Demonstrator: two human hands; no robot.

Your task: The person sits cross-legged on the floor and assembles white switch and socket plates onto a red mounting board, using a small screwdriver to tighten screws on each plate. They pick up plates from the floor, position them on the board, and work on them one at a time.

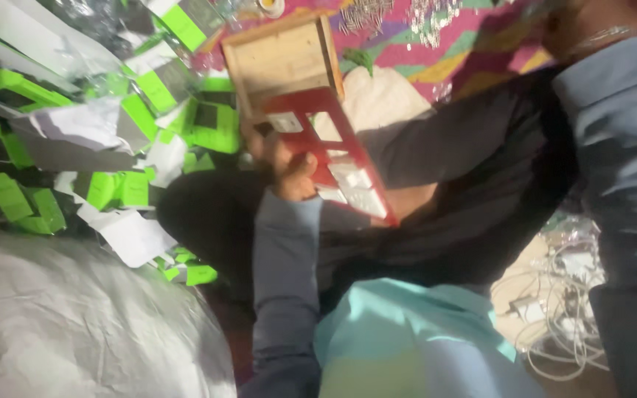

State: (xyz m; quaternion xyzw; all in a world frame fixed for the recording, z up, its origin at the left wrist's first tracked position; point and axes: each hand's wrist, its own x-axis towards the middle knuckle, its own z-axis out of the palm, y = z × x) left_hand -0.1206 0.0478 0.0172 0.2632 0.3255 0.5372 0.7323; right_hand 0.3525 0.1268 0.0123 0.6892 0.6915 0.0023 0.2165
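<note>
The left hand (293, 168) is clamped on the edge of a red frame (333, 151), thumb up, holding it tilted just below a bare wooden tray (282, 63). The right hand is out of view; only its blue sleeve (624, 155) shows. Several of the frame's slots hold white pieces (354, 188), while others look empty (the blur hides detail), so the filling seems part-done. Left of the frame lies a heap of flat green and white cartons (123, 125); right of it, tangled white cables (562, 309).
</note>
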